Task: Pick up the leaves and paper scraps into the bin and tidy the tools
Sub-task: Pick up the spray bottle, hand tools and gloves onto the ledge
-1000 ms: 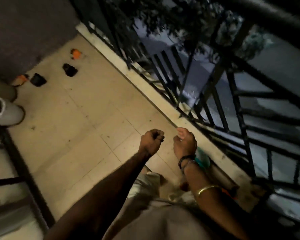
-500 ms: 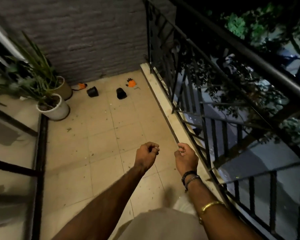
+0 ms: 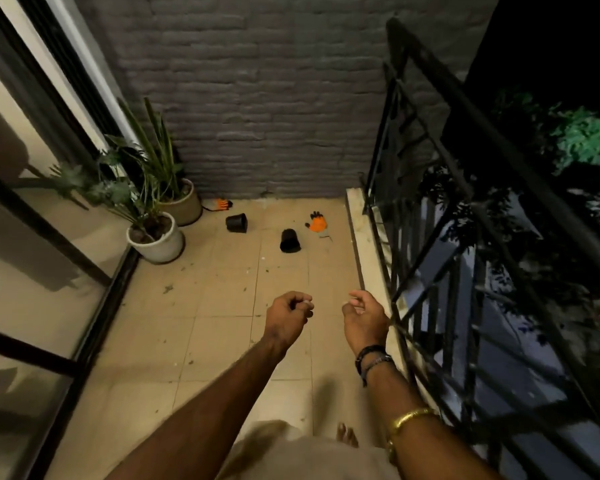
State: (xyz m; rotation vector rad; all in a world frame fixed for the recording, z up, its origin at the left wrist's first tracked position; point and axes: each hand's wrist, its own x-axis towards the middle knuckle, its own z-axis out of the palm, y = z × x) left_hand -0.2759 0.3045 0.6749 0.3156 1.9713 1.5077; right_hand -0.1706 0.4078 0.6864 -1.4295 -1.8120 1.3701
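My left hand (image 3: 288, 317) hovers above the tiled floor in a tight fist, and a small pale scrap (image 3: 307, 302) shows between thumb and forefinger. My right hand (image 3: 364, 317) hangs beside it near the railing, fingers loosely curled and holding nothing I can make out. Small leaf bits (image 3: 168, 289) and pale specks (image 3: 264, 258) dot the tiles ahead. Two black plastic pots (image 3: 236, 223) (image 3: 290, 240) lie on their sides near the far wall. An orange-and-black glove (image 3: 317, 223) lies by the kerb, another glove (image 3: 222, 204) at the wall. No bin is in view.
Two potted plants stand at the far left, one in a white pot (image 3: 156, 240) and one in a beige pot (image 3: 184, 202). A black metal railing (image 3: 430, 209) runs along the right, a glass sliding door (image 3: 32, 271) along the left. My bare foot (image 3: 347, 438) is below.
My view has lifted from the floor by the railing to the whole balcony end. Both hands kept their pose in front of me, slightly further apart now.
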